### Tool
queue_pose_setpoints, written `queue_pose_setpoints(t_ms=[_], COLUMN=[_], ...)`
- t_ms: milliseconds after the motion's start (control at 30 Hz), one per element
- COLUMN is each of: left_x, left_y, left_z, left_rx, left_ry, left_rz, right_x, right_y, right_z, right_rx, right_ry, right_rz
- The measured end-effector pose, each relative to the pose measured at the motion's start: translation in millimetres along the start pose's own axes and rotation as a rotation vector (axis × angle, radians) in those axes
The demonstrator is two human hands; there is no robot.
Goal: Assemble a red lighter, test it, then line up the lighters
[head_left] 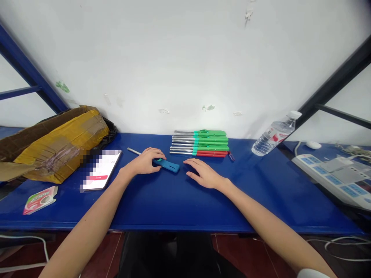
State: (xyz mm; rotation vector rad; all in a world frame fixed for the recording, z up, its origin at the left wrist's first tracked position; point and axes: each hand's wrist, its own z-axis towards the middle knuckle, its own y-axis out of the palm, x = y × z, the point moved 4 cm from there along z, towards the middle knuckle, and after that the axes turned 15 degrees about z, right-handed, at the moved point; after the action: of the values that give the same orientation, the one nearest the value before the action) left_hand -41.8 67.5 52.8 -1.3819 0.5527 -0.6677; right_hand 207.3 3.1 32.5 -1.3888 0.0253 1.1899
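Note:
A blue long-necked lighter (171,166) lies on the blue table (185,208), its metal tube pointing to the left. My left hand (146,161) is over its middle, fingers and thumb bent around the handle. To the right of the lighter's end, my right hand (205,173) rests with its fingers apart and nothing in them. Behind both hands, several green lighters (213,140) lie stacked side by side with red ones (213,153) at the front, tubes to the left.
At the left are an open taped cardboard box (62,148), a phone (106,166) and a torn card piece (40,200). A water bottle (274,135) stands tilted in view at the right, near a power strip (336,177). A small purple item (231,156) lies beside the stack.

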Motion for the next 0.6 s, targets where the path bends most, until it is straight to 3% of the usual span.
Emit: queue_pose_setpoints(t_ms=[300,467,600], left_x=[61,58,52], left_y=[21.8,21.6,23.9], left_z=[13,12,11], left_rx=[0.179,0.122,0.060], left_ry=[0.159,0.137,0.156], left_rz=[-0.057,-0.015,0.010], right_x=[1,10,20], right_y=[0,-15,-34], right_z=[1,-2,-9], right_rx=[0.045,-0.042,-0.037], right_ry=[-0.063,-0.042,0.014], right_rz=[-0.103,-0.160,-0.180])
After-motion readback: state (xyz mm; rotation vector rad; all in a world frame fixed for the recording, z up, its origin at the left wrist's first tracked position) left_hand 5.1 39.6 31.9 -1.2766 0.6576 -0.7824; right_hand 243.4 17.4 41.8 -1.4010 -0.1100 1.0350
